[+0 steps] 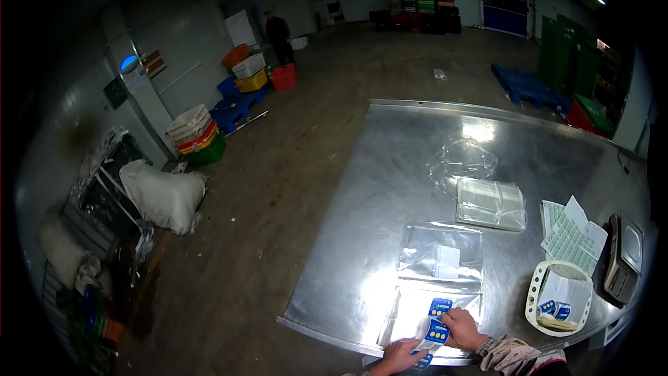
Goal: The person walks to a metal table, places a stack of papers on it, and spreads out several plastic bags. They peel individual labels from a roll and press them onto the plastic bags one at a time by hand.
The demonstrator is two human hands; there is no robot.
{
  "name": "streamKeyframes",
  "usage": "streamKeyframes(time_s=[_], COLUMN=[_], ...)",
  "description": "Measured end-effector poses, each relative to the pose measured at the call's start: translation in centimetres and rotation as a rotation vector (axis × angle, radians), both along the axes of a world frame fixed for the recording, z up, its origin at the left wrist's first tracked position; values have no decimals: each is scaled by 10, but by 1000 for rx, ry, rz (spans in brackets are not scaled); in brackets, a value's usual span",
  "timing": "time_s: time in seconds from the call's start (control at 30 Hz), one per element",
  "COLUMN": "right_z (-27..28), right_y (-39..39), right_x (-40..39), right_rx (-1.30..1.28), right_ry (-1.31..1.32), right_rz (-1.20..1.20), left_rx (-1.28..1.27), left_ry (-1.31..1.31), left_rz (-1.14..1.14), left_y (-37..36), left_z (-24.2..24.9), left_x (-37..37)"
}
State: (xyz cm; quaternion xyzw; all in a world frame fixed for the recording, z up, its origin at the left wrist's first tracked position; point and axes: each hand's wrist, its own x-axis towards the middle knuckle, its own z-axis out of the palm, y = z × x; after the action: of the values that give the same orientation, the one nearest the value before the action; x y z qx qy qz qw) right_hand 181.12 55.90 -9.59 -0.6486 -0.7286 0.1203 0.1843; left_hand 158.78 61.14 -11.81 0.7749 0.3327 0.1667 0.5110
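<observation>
At the near edge of the steel table [348,237], my left hand [399,357] is closed on the lower part of a strip of blue labels [437,332]. Fingers of my right hand [462,329] are closed on the same strip from its right side, higher up. Under the strip lies a clear plastic bag [398,313]. Just beyond it is another clear bag [417,251] with a white label [447,262] on it.
Farther back lie a bundle of clear bags [490,203] and loose plastic [463,163]. At the right are green-printed sheets [574,233], a white basket [532,296] with labels, and a scale [619,271]. A person [278,36] stands near stacked crates [250,66].
</observation>
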Motion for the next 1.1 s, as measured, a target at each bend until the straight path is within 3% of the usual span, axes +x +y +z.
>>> streamKeyframes(time_s=[0.2, 0.23, 0.3, 0.4, 0.43, 0.5, 0.53, 0.63, 0.93, 1.03, 1.1], right_z=[5, -7, -13, -4, 1, 1, 0, 1, 7, -10, -6], right_y=[-1, -3, -5, -6, -7, -8, -8, -5, -5, -8, -11], right_x=[1, 5, 8, 3, 2, 3, 1, 2, 1, 5, 2], right_rx=[-87, -84, -15, -33, -17, -20, -13, -30, -60, 30, -12], right_ry=[35, 1, 58, 39, 53, 54, 84, 39, 49, 58, 31], right_rz=[-2, 14, 37, 10, 3, 8, -12, 11, -9, 24, 3], left_rx=[-10, -328, 22, -38, -147, -240, -74, 27, 2, -125, -527], left_ry=[-37, 131, 36, 144, 30, 127, 200, 122, 160, 89, -50], left_rz=[52, 46, 8, -18, -8, -34, -41, -16, -52, -30, 17], left_y=[-7, -3, -1, -1, -2, 0, 0, 0, 0, 0, 0], left_z=[-9, 10, -14, -20, -15, 5, 2, 1, -5, -3, 12], left_x=[0, 0, -3, -6, -6, -2, -2, -2, -3, -4, -5])
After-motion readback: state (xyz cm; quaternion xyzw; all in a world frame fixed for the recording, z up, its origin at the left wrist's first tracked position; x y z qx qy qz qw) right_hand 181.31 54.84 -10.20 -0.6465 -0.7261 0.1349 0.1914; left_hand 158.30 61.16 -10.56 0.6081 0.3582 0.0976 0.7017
